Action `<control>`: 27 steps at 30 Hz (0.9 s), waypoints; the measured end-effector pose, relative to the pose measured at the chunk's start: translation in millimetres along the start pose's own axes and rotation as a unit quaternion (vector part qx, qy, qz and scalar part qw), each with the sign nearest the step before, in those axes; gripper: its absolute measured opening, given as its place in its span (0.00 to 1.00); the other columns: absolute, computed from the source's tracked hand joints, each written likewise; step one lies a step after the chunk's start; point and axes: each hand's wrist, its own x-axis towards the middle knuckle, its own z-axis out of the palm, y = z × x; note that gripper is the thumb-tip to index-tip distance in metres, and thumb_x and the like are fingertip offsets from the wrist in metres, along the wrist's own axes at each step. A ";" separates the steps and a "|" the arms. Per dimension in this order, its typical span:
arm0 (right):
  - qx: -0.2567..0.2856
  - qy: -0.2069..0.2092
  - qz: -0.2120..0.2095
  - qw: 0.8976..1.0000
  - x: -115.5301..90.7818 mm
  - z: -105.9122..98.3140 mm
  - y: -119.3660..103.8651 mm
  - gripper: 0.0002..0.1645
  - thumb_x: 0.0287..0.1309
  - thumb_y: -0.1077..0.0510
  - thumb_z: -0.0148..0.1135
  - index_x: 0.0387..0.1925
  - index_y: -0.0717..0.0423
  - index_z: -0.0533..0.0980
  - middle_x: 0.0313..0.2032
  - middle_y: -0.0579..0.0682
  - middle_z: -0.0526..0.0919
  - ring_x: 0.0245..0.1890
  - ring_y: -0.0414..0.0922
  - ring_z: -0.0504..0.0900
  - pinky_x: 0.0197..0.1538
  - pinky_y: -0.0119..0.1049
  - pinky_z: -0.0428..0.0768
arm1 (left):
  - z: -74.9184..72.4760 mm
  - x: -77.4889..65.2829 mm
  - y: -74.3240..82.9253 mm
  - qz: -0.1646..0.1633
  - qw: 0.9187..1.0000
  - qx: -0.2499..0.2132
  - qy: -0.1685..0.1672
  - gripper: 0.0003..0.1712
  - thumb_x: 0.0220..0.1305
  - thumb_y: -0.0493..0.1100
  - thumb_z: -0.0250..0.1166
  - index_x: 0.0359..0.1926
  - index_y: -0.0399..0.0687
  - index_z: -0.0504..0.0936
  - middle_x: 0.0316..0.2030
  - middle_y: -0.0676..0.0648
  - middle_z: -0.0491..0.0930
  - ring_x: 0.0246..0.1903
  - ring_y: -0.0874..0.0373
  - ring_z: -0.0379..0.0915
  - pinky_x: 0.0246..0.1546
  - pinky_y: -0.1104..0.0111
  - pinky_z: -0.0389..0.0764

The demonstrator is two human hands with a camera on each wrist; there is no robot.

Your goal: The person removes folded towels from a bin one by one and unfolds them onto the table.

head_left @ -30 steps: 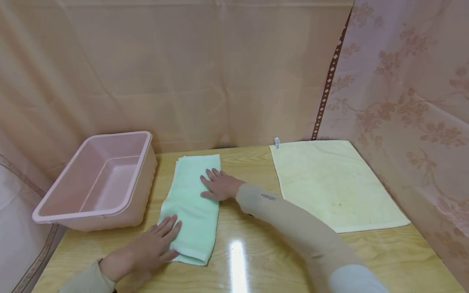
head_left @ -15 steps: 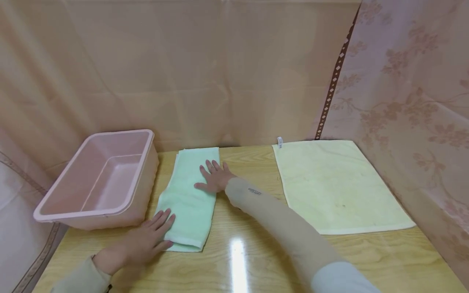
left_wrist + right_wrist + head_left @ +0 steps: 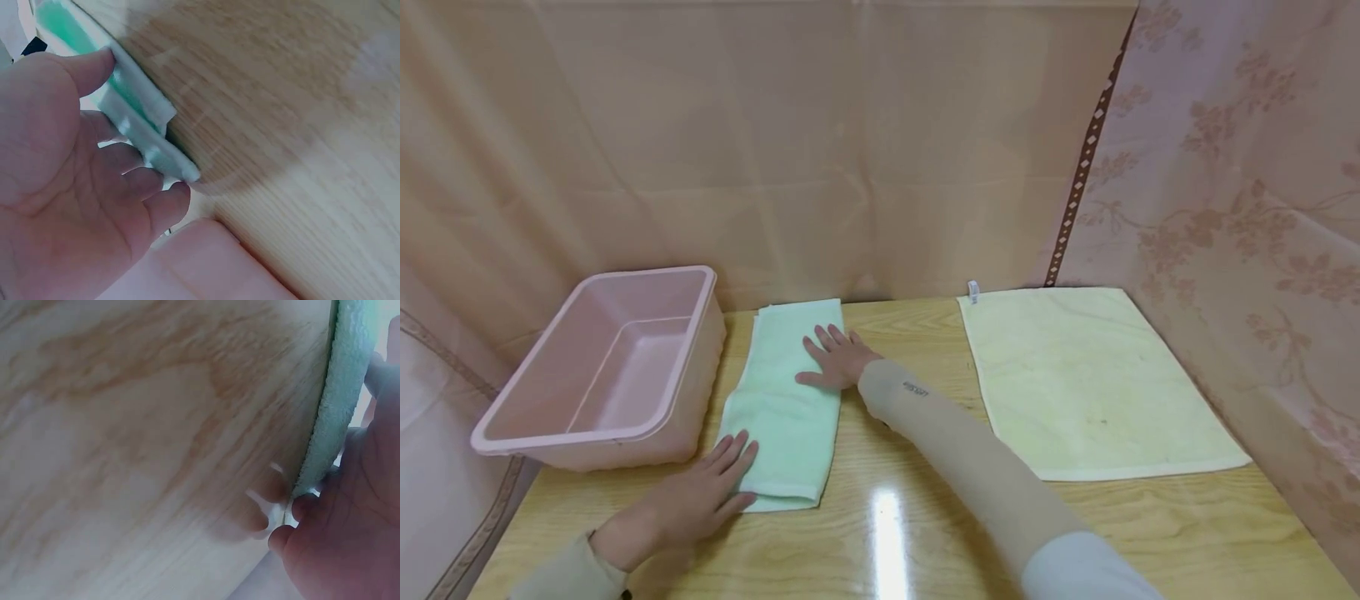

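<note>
A mint-green towel [image 3: 778, 417], folded into a long strip, lies on the wooden table beside the pink basin. My left hand [image 3: 692, 500] rests at its near left corner, fingers spread over the edge and thumb along the near end. In the left wrist view, the layered end of the towel [image 3: 134, 106] shows beside the thumb and fingers. Farther back, my right hand [image 3: 837, 362] lies with spread fingers on the towel's right side. From the right wrist, the towel's thick side edge [image 3: 337, 394] runs close to the palm and fingers.
The pink basin [image 3: 681, 400] stands at the left on the wooden table [image 3: 925, 492]. A pale yellow towel [image 3: 1097, 383] with a small white tag is spread flat at the right. Beige curtains [image 3: 775, 150] hang right behind the table, and a floral curtain [image 3: 1247, 167] borders its right side.
The green towel has slid toward the back curtain and a little left, with both hands moving along on it. During the last half second it has shifted only slightly.
</note>
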 end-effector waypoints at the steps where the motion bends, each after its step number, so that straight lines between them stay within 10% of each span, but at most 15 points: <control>1: -0.001 0.002 0.001 1.000 0.1 0.2 0.1 0.49 0.72 0.24 0.28 0.82 0.42 0.37 0.81 0.49 0.33 0.80 0.50 0.31 0.77 0.53 0.38 | 0.2 0.1 -0.1 0.002 1.000 0.004 0.004 0.38 0.77 0.55 0.55 0.74 0.31 0.62 0.73 0.27 0.56 0.71 0.28 0.52 0.67 0.41 0.61; 13: 0.010 -0.005 0.017 1.000 8.5 6.2 2.6 0.49 0.69 0.21 0.27 0.82 0.37 0.34 0.81 0.45 0.30 0.79 0.47 0.27 0.77 0.53 0.34 | 5.7 -3.8 -12.6 0.065 0.990 0.089 0.086 0.35 0.74 0.54 0.61 0.71 0.36 0.69 0.70 0.33 0.67 0.68 0.37 0.66 0.61 0.45 0.73; 22: 0.009 0.001 0.008 1.000 5.2 4.7 3.8 0.49 0.70 0.22 0.27 0.82 0.39 0.35 0.81 0.47 0.32 0.79 0.48 0.29 0.77 0.55 0.36 | 10.8 9.8 -28.7 0.184 0.942 0.182 0.215 0.26 0.78 0.54 0.56 0.59 0.38 0.82 0.57 0.36 0.81 0.53 0.41 0.81 0.44 0.50 0.84; 27: 0.010 0.004 0.002 1.000 2.9 4.8 2.9 0.49 0.71 0.23 0.28 0.82 0.40 0.36 0.81 0.49 0.32 0.79 0.50 0.30 0.77 0.56 0.37 | 10.6 13.2 -28.8 0.192 0.937 0.186 0.225 0.29 0.83 0.54 0.43 0.58 0.39 0.83 0.55 0.37 0.83 0.50 0.43 0.83 0.38 0.55 0.85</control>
